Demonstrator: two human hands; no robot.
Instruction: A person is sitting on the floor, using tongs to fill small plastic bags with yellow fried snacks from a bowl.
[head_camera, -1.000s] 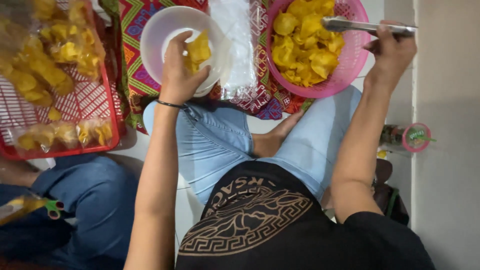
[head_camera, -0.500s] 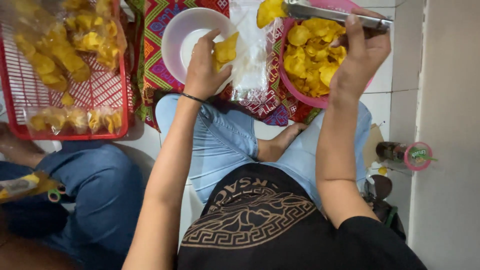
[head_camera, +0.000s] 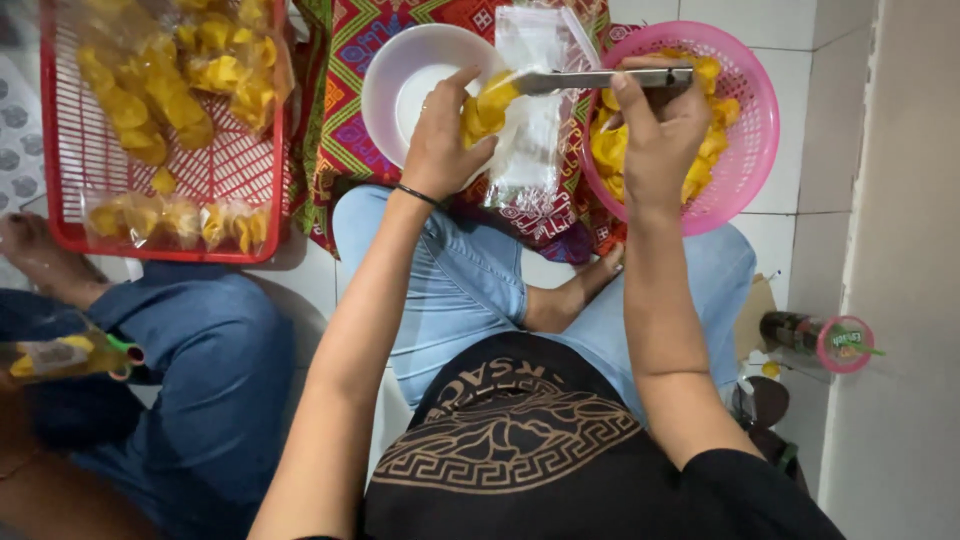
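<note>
Chips yellow, held in clear bag by left hand over white bowl. Right hand grips metal tongs, tips at bag mouth. Advice: keep mouth wide, tongs level, release deep inside.

My head camera, looking straight down over my lap

There is only this one view: it sits on my head and faces the floor, close enough that my shirt fills the bottom edge and my arms run up the middle. My left hand and right hand lie near the top, the white wall runs down the right side, and another person's knee shows at lower left.
</note>
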